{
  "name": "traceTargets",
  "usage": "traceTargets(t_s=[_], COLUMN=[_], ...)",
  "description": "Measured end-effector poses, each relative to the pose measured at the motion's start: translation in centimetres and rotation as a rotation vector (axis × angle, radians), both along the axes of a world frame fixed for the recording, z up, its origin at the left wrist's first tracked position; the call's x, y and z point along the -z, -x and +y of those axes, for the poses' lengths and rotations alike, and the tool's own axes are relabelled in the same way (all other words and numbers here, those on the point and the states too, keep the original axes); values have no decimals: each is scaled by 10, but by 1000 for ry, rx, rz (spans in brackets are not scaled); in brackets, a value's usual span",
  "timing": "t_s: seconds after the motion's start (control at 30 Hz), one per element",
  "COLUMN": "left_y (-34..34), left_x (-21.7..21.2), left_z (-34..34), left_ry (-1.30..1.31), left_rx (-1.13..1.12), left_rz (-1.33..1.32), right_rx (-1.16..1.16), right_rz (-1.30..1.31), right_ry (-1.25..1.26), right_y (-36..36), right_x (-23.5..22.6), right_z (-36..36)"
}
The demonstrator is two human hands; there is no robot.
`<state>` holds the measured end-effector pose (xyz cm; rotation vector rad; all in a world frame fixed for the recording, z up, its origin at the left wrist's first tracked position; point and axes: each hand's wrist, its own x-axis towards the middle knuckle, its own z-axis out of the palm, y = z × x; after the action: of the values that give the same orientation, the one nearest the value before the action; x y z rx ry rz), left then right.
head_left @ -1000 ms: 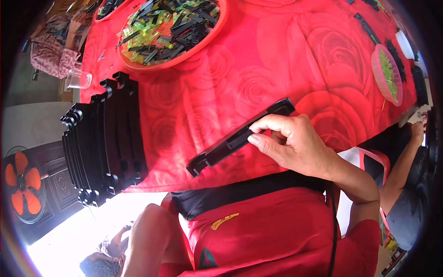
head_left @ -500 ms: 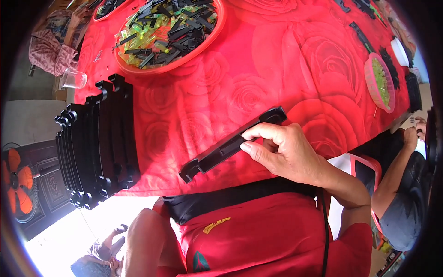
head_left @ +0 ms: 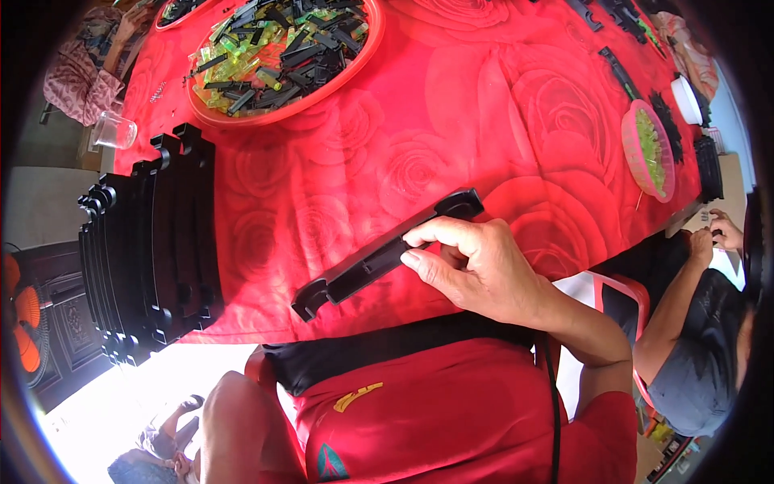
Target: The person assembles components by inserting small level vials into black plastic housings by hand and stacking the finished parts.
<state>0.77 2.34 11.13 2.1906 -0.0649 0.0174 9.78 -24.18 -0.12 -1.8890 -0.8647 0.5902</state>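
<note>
A: Where's the piece, & what's the grip?

B: The long, narrow black plastic bar with hooked ends [head_left: 363, 278] is near centre, aslant on the glossy red rose-patterned cloth [head_left: 322, 161], one end toward 8 o'clock, the other toward 1. The person's bare right hand [head_left: 472, 262] comes in from 4 o'clock; thumb & index tips meet at abt mid-length. Can't tell if they pinch the bar's wall or some small pc in its channel. Left hand's out of view, so its grip's unknown.

A: Main risk?

B: Prob. twist. With contact seen at one spot only, a hard push could swing the bar round the fingertips, esp. if the cloth is slick. The 8 o'clock end is nearest the table's near edge, so a slip that way might send it over.

A: Anything else?

B: Too much thumb pressure might bow a thin wall. Also, at 9 o'clock, the close-packed row of long black plastic bars [head_left: 181, 242] sits by the table edge; a bump could spill it. The round red plastic basin [head_left: 258, 119] at 11, heaped w/ small black & yellow-clear plastic pieces [head_left: 322, 48], is well apart, so less of a worry.
</note>
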Motion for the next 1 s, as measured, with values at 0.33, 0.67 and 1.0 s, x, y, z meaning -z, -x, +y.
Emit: traceTargets(t_s=[0.33, 0.67, 1.0], left_y=[-14, -23, -7], left_x=[27, 26, 11], left_z=[-24, -30, -11], left_ry=[170, 260, 255], left_rx=[-16, -94, -145], left_rz=[-59, -199, -166], right_rx=[-58, 72, 35], right_rz=[30, 16, 21], right_ry=[21, -78, 40], right_y=[-7, 8, 2], right_x=[-5, 3, -2], right_z=[6, 10, 5])
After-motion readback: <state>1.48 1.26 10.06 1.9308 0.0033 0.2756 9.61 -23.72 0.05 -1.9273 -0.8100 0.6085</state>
